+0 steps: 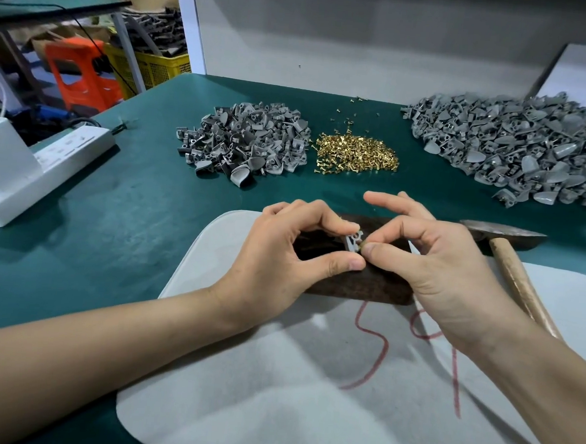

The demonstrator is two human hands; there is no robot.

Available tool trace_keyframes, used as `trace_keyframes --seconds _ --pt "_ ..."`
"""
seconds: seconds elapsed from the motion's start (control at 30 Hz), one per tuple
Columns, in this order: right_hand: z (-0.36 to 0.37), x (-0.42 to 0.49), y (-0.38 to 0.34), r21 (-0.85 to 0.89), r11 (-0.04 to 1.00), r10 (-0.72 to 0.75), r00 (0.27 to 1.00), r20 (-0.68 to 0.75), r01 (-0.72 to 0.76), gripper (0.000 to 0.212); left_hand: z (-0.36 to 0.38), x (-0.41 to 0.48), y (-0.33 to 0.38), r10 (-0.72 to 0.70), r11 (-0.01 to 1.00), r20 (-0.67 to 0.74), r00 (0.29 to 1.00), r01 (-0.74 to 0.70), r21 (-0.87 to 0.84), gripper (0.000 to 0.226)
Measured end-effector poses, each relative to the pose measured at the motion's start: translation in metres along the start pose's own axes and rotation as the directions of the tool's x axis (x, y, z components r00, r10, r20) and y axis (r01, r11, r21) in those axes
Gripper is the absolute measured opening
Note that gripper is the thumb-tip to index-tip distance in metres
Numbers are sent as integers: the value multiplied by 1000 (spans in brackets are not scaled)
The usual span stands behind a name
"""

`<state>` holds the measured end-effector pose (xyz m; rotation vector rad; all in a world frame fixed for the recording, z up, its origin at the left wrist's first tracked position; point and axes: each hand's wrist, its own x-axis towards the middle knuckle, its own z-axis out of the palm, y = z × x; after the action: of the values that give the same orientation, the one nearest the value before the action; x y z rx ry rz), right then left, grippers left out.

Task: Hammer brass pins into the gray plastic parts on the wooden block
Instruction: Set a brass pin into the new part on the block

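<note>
My left hand pinches a small gray plastic part between thumb and forefinger, just above the dark wooden block. My right hand meets it from the right, thumb and forefinger closed on a brass pin at the part's edge; the pin is mostly hidden by the fingertips. The hammer, with a dark iron head and pale wooden handle, lies untouched on the table to the right of the block.
On the green table lie a heap of gray parts at centre left, a pile of brass pins in the middle and a larger gray heap at right. A white felt sheet lies under the block. A white power strip sits at left.
</note>
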<state>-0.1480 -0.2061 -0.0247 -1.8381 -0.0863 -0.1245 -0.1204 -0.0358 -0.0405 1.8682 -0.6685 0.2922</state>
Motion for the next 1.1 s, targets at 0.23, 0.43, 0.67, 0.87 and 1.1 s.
trace_keyframes --seconds 0.23,0.43,0.67,0.87,1.1 --pt "-1 0 1 26 1000 9 1000 20 -9 11 1 0 0 3 1000 -1 1000 -3 6 24" --pt "-1 0 -1 54 998 37 999 32 -39 14 2 0 0 -8 1000 -11 1000 8 2 24" --pt "-1 1 -3 62 996 64 997 34 -66 17 1 1 0 1 1000 -12 1000 -1 -3 23" --pt "-1 1 -1 66 994 82 996 42 -84 18 1 1 -2 -3 1000 -9 1000 3 -9 21" --pt "1 1 -2 21 999 26 1000 12 -26 16 1 1 -3 8 1000 -3 1000 -8 -19 20"
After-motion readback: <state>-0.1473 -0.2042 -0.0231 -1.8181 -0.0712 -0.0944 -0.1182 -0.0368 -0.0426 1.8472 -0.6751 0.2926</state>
